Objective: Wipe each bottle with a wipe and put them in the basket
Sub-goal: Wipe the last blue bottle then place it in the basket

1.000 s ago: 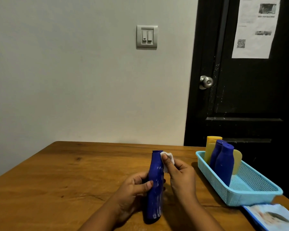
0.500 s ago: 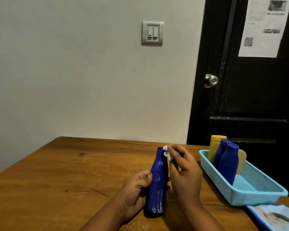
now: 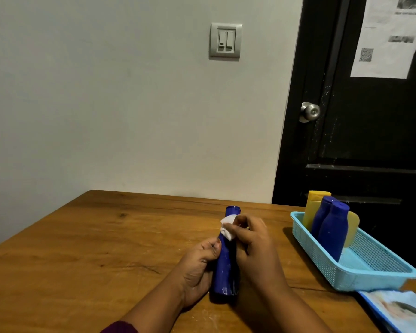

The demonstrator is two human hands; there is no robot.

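Fingers of the right hand (image 3: pixel 255 246) pinching a small white wipe (image 3: pixel 227 228) hide part of the upright dark-blue plastic bottle (image 3: pixel 223 265) that the left hand (image 3: pixel 197 267) grips on the brown wooden desk (image 3: pixel 82 248), beside a white wall (image 3: pixel 106 116) and black door (image 3: pixel 358 140).

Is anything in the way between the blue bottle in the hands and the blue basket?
No. Only bare table lies between the blue bottle and the basket. Other bottles stand at the basket's far end, but its near part shows open floor.
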